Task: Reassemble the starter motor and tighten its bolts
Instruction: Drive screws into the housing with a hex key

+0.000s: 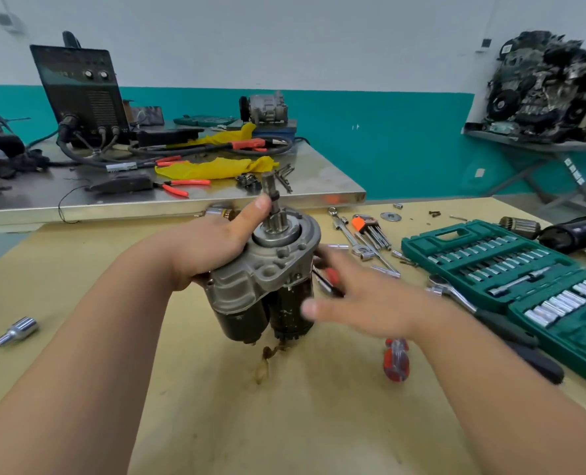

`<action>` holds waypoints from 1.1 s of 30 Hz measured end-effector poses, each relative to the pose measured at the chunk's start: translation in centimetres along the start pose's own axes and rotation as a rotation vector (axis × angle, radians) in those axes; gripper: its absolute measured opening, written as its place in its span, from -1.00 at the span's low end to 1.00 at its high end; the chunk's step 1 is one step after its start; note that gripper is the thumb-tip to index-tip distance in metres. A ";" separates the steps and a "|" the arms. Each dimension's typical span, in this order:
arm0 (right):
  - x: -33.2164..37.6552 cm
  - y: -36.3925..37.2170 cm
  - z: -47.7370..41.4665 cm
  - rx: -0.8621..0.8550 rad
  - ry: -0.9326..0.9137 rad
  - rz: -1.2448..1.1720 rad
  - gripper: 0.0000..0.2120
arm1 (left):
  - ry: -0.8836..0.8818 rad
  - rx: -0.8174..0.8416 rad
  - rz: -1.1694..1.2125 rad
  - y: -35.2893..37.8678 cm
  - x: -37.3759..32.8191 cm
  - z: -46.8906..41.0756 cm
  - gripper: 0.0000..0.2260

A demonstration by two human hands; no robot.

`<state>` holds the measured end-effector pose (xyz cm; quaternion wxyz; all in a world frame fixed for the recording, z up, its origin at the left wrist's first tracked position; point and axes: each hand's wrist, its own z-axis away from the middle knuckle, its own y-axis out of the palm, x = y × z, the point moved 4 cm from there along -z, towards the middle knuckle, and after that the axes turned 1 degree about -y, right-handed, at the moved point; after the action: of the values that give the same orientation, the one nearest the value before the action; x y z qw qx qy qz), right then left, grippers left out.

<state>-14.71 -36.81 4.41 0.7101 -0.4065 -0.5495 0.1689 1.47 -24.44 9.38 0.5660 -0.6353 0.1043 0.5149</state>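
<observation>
The left hand [212, 241] grips the starter motor [267, 279] by its nose housing, thumb against the pinion shaft, holding it upright over the yellow table [284, 406]; the right hand [356, 296], blurred, is spread open just beside the casing, holding nothing. Held one-handed, the heavy motor could tip or slip, and unbolted halves might part; the open socket case [432, 238] to the right holds rows of sockets [490, 260].

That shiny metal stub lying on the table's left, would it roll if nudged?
Probably: the stub looks round and lies on its side on the flat table, so a sideways nudge should roll it. It seems solid polished metal, so likely heavy for its size and slippery.
</observation>
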 end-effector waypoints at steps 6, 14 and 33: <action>3.1 3.3 -1.2 -0.248 -0.100 -0.338 -0.43 | 0.011 -0.054 -0.075 -0.9 0.6 1.4 0.09; 6.7 10.1 -1.6 -0.393 -0.014 -0.694 -0.51 | -0.032 -0.227 -0.568 -4.9 -1.7 3.8 -0.13; 6.3 8.4 -2.1 -0.318 -0.295 -0.110 -0.86 | 0.038 -0.569 -0.317 -4.7 2.5 7.2 -0.58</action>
<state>-8.87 -28.18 1.97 0.5572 -0.4535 -0.6885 0.0987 2.08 -15.79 11.53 0.4371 -0.7857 -0.1335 0.4169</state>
